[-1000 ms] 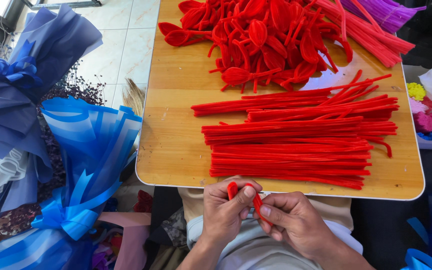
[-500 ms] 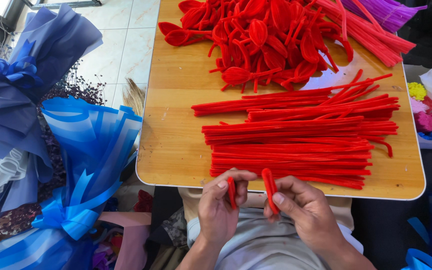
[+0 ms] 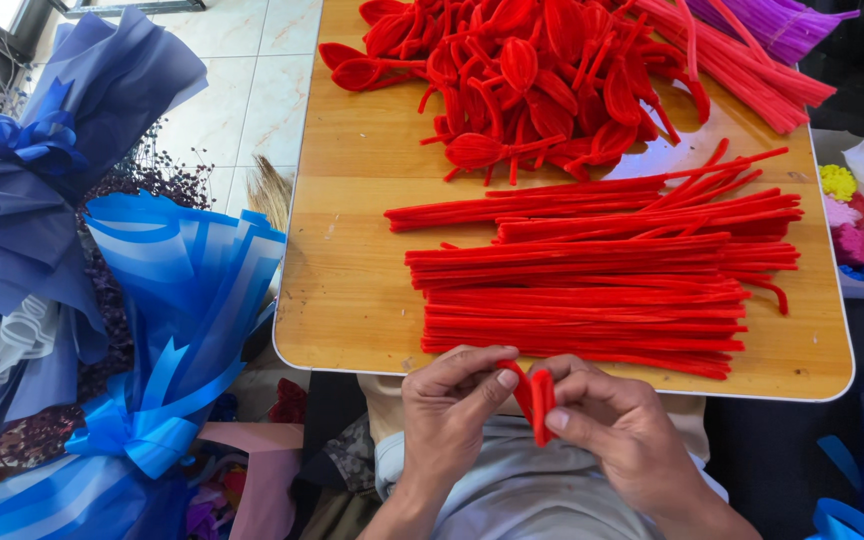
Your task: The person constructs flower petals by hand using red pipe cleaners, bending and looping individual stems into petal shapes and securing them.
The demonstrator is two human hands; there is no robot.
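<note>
below table edge, hands [image 3: 537,415] pinch bent red pipe cleaner [image 3: 535,396].

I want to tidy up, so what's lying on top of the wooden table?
On the wooden table: straight red pipe cleaners, looped red ones, purple ones. The wood beneath them is covered.

- Left hand [image 3: 449,407] and right hand [image 3: 620,425] pinch a folded red pipe cleaner [image 3: 535,395], seemingly doubled over.
- Straight red pipe cleaners [image 3: 602,285] lie on the wooden table [image 3: 347,270].
</note>
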